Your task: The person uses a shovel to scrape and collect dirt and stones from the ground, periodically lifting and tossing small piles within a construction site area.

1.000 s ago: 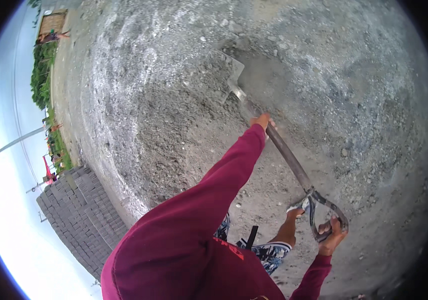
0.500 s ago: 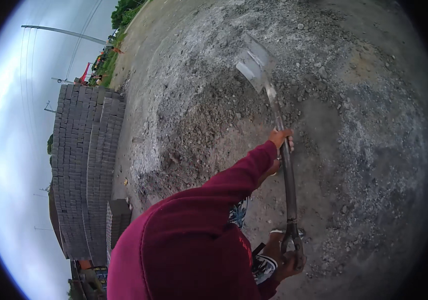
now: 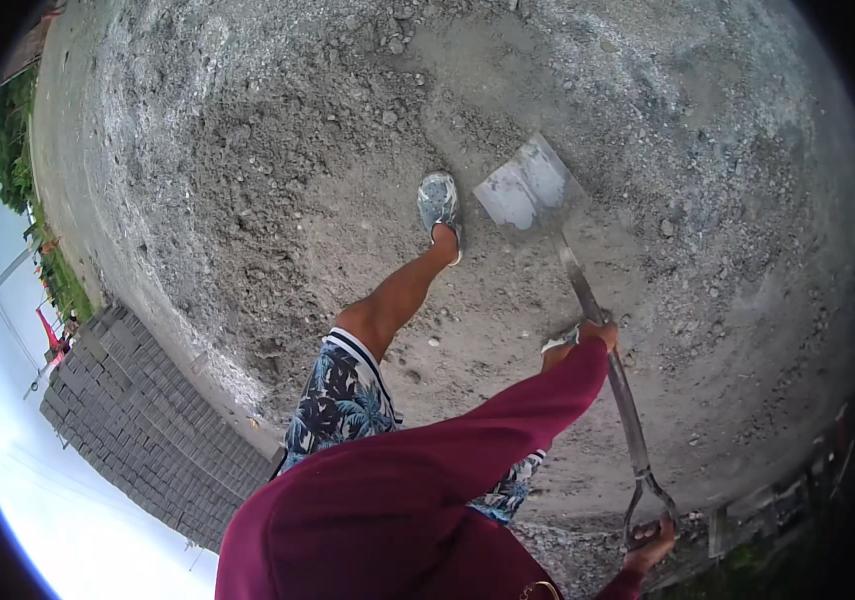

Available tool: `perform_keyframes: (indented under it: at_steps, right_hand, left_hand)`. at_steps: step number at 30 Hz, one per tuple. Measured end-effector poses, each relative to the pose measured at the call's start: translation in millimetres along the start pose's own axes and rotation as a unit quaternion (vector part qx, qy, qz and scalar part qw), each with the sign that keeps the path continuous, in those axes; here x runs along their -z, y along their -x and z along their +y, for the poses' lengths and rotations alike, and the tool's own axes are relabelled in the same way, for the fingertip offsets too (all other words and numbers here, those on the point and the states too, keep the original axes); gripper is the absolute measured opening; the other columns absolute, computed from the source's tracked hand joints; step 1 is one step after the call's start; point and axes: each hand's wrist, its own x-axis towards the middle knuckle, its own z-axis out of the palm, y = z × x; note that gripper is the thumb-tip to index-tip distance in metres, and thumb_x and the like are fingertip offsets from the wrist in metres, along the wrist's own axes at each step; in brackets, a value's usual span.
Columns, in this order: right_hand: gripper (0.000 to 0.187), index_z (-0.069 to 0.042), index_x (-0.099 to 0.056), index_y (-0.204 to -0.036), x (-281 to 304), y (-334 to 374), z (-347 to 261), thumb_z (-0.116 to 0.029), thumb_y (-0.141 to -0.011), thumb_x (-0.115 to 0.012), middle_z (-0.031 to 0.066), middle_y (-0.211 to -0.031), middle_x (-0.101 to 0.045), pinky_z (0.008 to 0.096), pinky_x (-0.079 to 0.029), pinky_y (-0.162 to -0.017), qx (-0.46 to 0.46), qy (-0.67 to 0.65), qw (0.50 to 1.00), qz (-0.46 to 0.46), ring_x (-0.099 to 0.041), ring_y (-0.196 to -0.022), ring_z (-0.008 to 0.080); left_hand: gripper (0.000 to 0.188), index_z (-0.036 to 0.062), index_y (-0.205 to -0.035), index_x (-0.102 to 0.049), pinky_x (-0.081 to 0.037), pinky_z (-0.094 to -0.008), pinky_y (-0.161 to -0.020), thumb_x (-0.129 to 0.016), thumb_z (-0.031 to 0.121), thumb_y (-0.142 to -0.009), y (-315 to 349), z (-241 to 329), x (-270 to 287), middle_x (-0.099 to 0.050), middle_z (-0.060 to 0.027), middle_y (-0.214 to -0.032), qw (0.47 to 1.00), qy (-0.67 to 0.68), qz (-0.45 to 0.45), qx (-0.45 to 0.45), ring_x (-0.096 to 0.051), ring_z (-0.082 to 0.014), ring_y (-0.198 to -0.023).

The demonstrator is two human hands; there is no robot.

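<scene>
My left hand point(image 3: 603, 333) is wrapped round the shaft of a shovel point(image 3: 624, 405), below its blade. Lower right, my right hand point(image 3: 652, 545) grips the D-shaped handle point(image 3: 638, 500) at the shovel's end. The flat, squarish metal blade point(image 3: 530, 188) points up and away, over grey gravelly ground, with pale smears on it. Whether it touches the ground I cannot tell. Both arms wear maroon sleeves point(image 3: 548, 400).
My left foot, in a grey patterned shoe point(image 3: 439, 203), stands left of the blade; the other shoe point(image 3: 560, 345) is partly hidden by my arm. Loose gravel point(image 3: 248, 190) spreads around. Stacked grey blocks point(image 3: 158, 420) stand at the left, with greenery point(image 3: 16, 140) beyond.
The view has turned to the right. The shovel has swung rightward and its blade now sits closer to my feet. My front leg and shoe have come into sight; both hands keep their grip.
</scene>
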Motion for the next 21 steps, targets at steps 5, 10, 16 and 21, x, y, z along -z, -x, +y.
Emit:
perform_keyframes:
  at_steps: [5,10,16,21]
  right_hand:
    - [0.024,-0.01,-0.048,-0.061,-278,62,30,-0.012,-0.082,-0.06,0.0003,-0.047,-0.039,0.0323,-0.035,-0.038,0.018,-0.041,0.99,-0.136,-0.038,-0.036,0.0162]
    - [0.016,-0.008,-0.05,-0.07,-269,107,57,-0.014,-0.081,-0.06,0.0014,-0.048,-0.04,0.0309,-0.037,-0.039,0.059,-0.019,0.985,-0.158,-0.039,-0.036,0.0159]
    - [0.014,-0.003,-0.057,-0.074,-206,128,59,-0.015,-0.075,-0.065,0.0039,-0.056,-0.049,0.0324,-0.041,-0.044,0.293,0.049,0.923,-0.246,-0.049,-0.045,0.0176]
    - [0.028,-0.001,-0.059,-0.075,-237,184,27,-0.018,-0.059,-0.074,0.007,-0.067,-0.058,0.0345,-0.044,-0.053,0.598,0.096,0.706,-0.366,-0.057,-0.059,0.017]
  left_hand:
    - [0.022,-0.0095,-0.08,-0.054,-0.049,-0.0405,-0.047,-0.057,0.012,-0.076,-105,206,222,-0.061,-0.0174,-0.065,0.977,0.198,-0.013,-0.08,-0.062,-0.0271,-0.052]
    - [0.019,-0.0058,-0.071,-0.056,-0.051,-0.0434,-0.047,-0.059,0.012,-0.076,-69,213,265,-0.058,-0.017,-0.061,0.987,0.135,0.022,-0.087,-0.058,-0.0284,-0.047]
    - [0.011,0.0104,-0.076,-0.051,-0.047,-0.0387,-0.052,-0.061,0.016,-0.079,52,204,330,-0.049,-0.0022,-0.062,0.932,0.362,-0.014,-0.025,-0.052,-0.017,-0.053]
    - [0.012,0.0149,-0.075,-0.047,-0.044,-0.0327,-0.047,-0.057,0.018,-0.08,127,229,470,-0.044,0.0018,-0.058,0.869,0.457,-0.007,-0.192,-0.046,-0.0135,-0.047]
